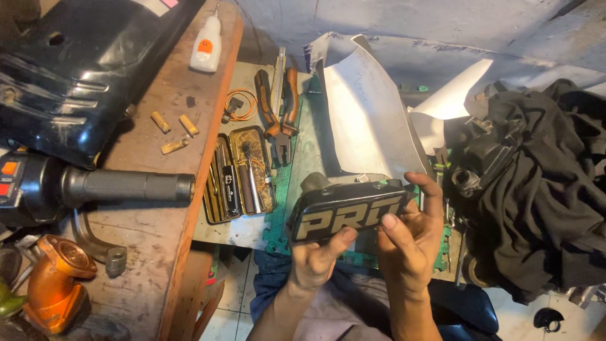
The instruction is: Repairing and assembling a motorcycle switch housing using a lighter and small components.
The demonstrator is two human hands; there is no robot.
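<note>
Right at the lower middle of the frame, both hands clasp a black plastic panel (346, 215) with tan block lettering, holding it face up just above the lap. The left hand (314, 262) grips its lower edge, thumb pressed flat on the lettered face, fingers curled beneath. The right hand (410, 243) closes on the panel's right end, thumb on the front and the forefinger hooked up over the far corner; both forearms rise from the bottom edge, wrists bent inward. Behind the panel, a curled white sheet (369, 117) stands on a green cutting mat (312, 145). Left of it lie orange-handled pliers (278, 113) and an open tin of small tools (240, 173). At the upper left, a glue bottle (207, 44) sits on the wooden bench (151, 227). Dark cloth (536, 183), perhaps draped over parts, fills the right side.
</note>
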